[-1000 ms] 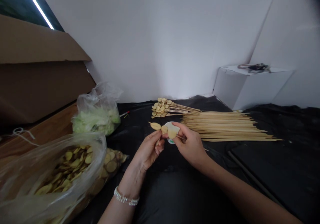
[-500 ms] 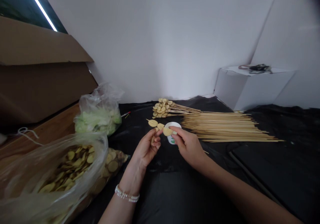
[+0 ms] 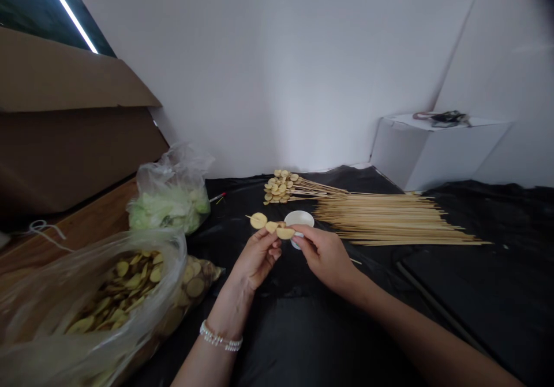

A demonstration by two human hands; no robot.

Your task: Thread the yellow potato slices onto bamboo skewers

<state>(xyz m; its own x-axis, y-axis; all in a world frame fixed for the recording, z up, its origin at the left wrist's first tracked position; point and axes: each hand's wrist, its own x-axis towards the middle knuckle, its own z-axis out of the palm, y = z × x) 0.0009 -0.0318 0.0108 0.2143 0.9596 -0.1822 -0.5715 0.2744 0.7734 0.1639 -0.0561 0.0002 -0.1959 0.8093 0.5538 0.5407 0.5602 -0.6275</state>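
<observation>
A thin wooden skewer runs between my two hands, with a pale round potato slice point(image 3: 258, 220) near its pointed left tip. My left hand point(image 3: 256, 260) is closed, pinching at a smaller slice point(image 3: 272, 227) further along the stick. Closed around the skewer from the right is my right hand point(image 3: 326, 257), its fingertips against a third slice point(image 3: 285, 233) that looks tilted. The skewer's other end point(image 3: 355, 261) pokes out past my right hand. Directly behind the fingers stands a white cup point(image 3: 299, 219), partly covered by them.
An open plastic bag point(image 3: 182, 260) of potato slices lies at left, below a tied bag of pale green vegetables point(image 3: 171, 205). Behind the cup are finished potato skewers point(image 3: 279, 186). Bare skewers point(image 3: 398, 220) spread to the right. A white box point(image 3: 433, 150) stands at back right.
The skewer has shifted slightly left and down, with its slices. The third slice has turned from facing me to more edge-on, and my hands have come closer together.
</observation>
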